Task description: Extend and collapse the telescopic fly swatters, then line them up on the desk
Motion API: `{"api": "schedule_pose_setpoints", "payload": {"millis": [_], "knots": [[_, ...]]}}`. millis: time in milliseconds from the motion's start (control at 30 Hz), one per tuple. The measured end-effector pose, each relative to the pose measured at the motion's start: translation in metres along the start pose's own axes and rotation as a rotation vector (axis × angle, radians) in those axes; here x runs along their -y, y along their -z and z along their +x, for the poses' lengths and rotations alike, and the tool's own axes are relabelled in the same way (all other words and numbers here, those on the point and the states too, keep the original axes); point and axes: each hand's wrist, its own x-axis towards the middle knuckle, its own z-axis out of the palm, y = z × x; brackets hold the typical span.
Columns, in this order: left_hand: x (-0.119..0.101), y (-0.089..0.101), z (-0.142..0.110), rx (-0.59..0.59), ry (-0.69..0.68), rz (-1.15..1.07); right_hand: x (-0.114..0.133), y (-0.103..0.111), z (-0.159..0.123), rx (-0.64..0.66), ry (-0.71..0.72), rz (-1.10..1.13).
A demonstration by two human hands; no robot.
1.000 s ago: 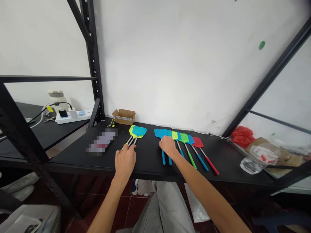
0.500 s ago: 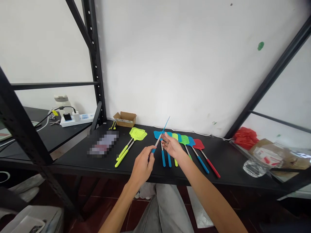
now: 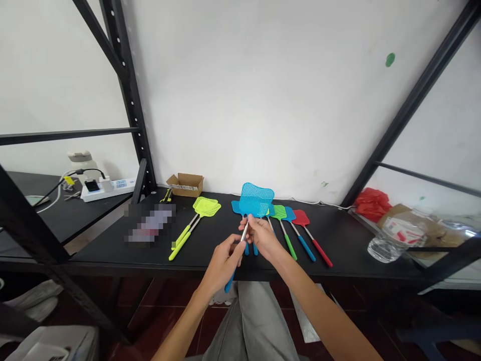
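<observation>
I hold a blue fly swatter (image 3: 256, 199) upright above the black shelf (image 3: 338, 250). My left hand (image 3: 224, 260) is closed around its blue handle. My right hand (image 3: 260, 234) pinches its silver rod higher up. Behind my hands lies a row of several swatters: blue ones, a green one (image 3: 281, 220), another blue one (image 3: 296, 230) and a red one (image 3: 310, 231). To the left rest two yellow-green swatters (image 3: 195, 220), side by side.
A small open cardboard box (image 3: 187, 183) sits by the wall. A blurred flat object (image 3: 148, 225) lies left of the yellow-green swatters. A power strip (image 3: 105, 183) is on the left shelf; a plastic bottle (image 3: 394, 235) and red bag (image 3: 370, 203) on the right.
My left hand lifted a blue swatter off the yellow-green ones and carried it right. My right hand left the row and took its rod. The swatter head now faces me.
</observation>
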Motion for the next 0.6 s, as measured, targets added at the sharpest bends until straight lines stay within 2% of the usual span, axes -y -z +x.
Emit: {"api": "schedule_pose_setpoints", "payload": {"millis": [100, 233, 467, 600], "knots": [[-0.003, -0.007, -0.002, 0.010, -0.007, -0.026, -0.004, -0.003, -0.012, 0.042, -0.002, -0.101], [-0.001, -0.015, -0.004, 0.000, 0.005, -0.043, -0.009, 0.002, -0.016, 0.012, 0.028, -0.174], [0.005, -0.018, -0.001, 0.047, 0.046, -0.111, -0.016, 0.011, -0.012, -0.012, -0.008, -0.076], [0.009, -0.020, 0.002, 0.087, 0.082, -0.188, -0.017, 0.014, -0.011, -0.071, 0.004, -0.071]]}}
